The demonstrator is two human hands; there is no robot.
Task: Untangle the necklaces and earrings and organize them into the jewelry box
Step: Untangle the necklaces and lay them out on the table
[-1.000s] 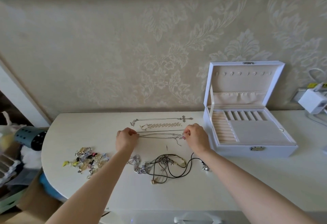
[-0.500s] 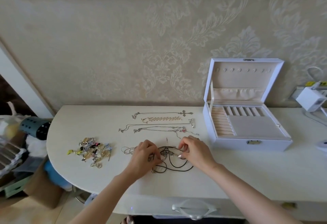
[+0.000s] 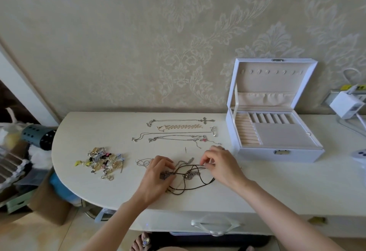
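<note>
A tangle of black cord and silver chains (image 3: 190,177) lies on the white table (image 3: 277,187) in front of me. My left hand (image 3: 158,179) holds the tangle's left side with curled fingers. My right hand (image 3: 219,165) pinches a strand at its right end. Farther back, several necklaces lie straightened in rows: a cross necklace (image 3: 182,121), a pink-gold chain (image 3: 179,127) and two thin silver chains (image 3: 174,136). A pile of earrings (image 3: 101,162) sits to the left. The white jewelry box (image 3: 277,147) stands open at the right, its compartments bare.
A white charger and cables (image 3: 345,108) sit at the far right by the wall. A dark perforated bin (image 3: 38,134) and clutter stand off the table's left edge. A drawer handle (image 3: 214,225) shows below the table front.
Both hands left the thin chain laid out in the rows and came nearer to me onto the cord tangle. They now pull its strands apart.
</note>
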